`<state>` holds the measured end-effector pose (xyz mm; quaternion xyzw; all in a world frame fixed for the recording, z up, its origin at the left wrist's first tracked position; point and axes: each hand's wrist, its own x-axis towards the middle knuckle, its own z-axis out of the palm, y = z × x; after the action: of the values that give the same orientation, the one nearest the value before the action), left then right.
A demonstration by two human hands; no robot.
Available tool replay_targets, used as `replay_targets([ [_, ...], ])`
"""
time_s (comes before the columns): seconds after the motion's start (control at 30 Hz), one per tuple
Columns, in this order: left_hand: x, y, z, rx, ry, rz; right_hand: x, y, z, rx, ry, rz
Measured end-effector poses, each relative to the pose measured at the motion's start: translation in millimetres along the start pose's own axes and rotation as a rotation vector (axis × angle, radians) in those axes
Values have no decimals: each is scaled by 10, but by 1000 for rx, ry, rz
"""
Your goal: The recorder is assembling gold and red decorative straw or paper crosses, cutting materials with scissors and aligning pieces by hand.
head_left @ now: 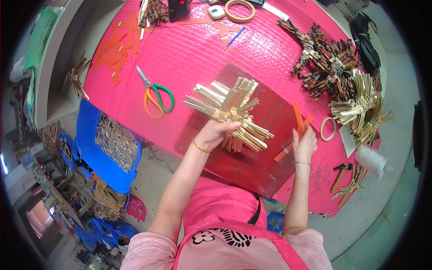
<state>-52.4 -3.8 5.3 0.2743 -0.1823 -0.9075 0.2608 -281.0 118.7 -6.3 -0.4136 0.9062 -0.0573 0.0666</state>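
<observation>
My left hand is closed round the middle of a bundle of gold strips, whose ends fan out on both sides. The bundle is over a dark red board. To the right, my right hand has its fingers closed on orange strips that stick up above the fingertips. Another orange strip lies at the board's right part, beside that hand. Scissors with one yellow and one green handle rest on the pink table cover, left of the gold bundle.
Orange scraps cover the table's far left. Dark patterned bundles and gold bundles lie at the right, near a tape roll, white twine and a wooden-handled tool. A blue bin stands left, below the table.
</observation>
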Motion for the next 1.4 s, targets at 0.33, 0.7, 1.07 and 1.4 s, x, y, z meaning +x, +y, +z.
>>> replay_targets([
  [0.33,-509,315,-177,-158,-104,112,-153,666,490,102,-60,190],
  [0.7,-1587,1276,-1243,-148,102,235,318,-3205,-206,1096,-666,-418],
  [1.07,-1471,2021,-1711,4,167,295,661,-4707,124,574,-722,-861],
  [1.4,-937,2184,-1189,369,234,-10,-165,-4036,267,1249,-1053,-324],
])
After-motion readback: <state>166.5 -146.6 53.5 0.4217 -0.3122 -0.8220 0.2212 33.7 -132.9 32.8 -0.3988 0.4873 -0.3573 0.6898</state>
